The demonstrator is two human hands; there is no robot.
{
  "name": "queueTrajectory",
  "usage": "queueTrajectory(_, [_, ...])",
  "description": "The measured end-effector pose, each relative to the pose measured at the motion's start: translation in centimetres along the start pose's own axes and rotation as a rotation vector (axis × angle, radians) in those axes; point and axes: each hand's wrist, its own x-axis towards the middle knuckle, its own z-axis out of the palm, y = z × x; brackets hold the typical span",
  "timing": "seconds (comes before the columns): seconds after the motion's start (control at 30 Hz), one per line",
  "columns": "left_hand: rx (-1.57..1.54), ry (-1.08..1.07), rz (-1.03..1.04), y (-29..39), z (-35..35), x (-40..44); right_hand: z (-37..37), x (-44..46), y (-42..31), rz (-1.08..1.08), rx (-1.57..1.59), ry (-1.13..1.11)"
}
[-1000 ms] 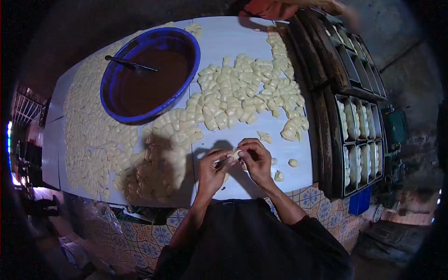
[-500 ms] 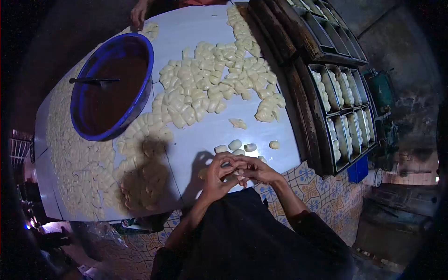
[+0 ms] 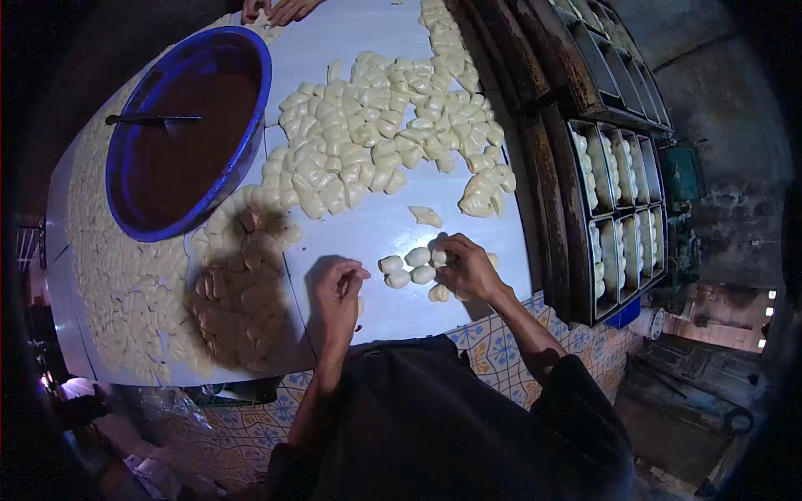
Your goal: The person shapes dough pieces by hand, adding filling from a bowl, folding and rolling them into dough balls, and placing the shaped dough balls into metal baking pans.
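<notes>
My right hand (image 3: 469,269) is over the near part of the white table, its thumb and fingers closed around a smooth, pale dough ball (image 3: 439,257). Several more dough balls (image 3: 418,256) sit close together just left of it. One dough ball (image 3: 439,293) lies below the fingers, and another is partly hidden behind the hand. To the left, my left hand (image 3: 338,292) hovers above the table with loosely bent fingers; I see nothing in it. A dough piece beside its wrist is mostly covered. A single flat dough piece (image 3: 426,216) lies beyond the balls.
Many cut dough pieces (image 3: 351,150) spread across the table (image 3: 334,242). At left stands a blue basin (image 3: 259,125) of brown contents with a dark-handled tool (image 3: 154,119). Stacked metal pans (image 3: 593,217), some with dough, line the right edge. Another person's hands (image 3: 288,10) are at the far edge.
My hands were together at the near edge and have parted. The right moved forward to the dough balls, the left moved left. The other person's second hand has come into view.
</notes>
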Motion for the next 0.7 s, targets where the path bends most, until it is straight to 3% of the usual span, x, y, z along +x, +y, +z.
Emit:
queueTrajectory(0.17, [0.022, -0.028, -0.038, -0.1, -0.7, -0.6, -0.4, 0.6, 1.5, -0.083, 0.021, -0.121])
queueTrajectory(0.3, [0.033, 0.012, -0.017, 0.1, -1.5, -1.1, -1.8, 2.4, -0.9, -0.219, -0.342, 0.049])
queueTrajectory(0.37, [0.014, -0.007, 0.030, 0.1, -1.3, -1.3, -0.9, 5.0, -2.6, -0.364, -0.517, 0.085])
queueTrajectory(0.4, [0.030, -0.034, 0.043, 0.7, -1.0, -1.5, 0.4, 6.7, -1.3, -0.540, -0.604, 0.206])
queueTrajectory(0.43, [0.038, -0.074, 0.055, 1.4, -1.0, -1.7, 1.1, 7.0, -0.9, -0.554, -0.604, 0.222])
queueTrajectory(0.5, [0.152, -0.106, 0.141, 2.1, -1.2, -2.3, 2.2, 8.3, -1.3, -0.154, -0.140, 0.157])
queueTrajectory(0.53, [0.108, -0.098, 0.073, 2.7, -1.4, -2.7, 3.0, 7.3, -3.6, -0.138, 0.132, 0.285])
queueTrajectory(0.57, [0.112, -0.087, 0.097, 3.2, -1.4, -2.9, 3.4, 6.7, -5.1, -0.188, 0.227, 0.252])
queueTrajectory(0.63, [0.122, -0.048, 0.200, 4.0, -1.4, -3.3, 4.2, 3.8, -10.9, -0.130, 0.726, 0.112])
queueTrajectory(0.7, [0.109, 0.027, 0.248, 4.3, -1.2, -3.5, 6.2, 2.3, -13.5, -0.244, 0.524, 0.187])
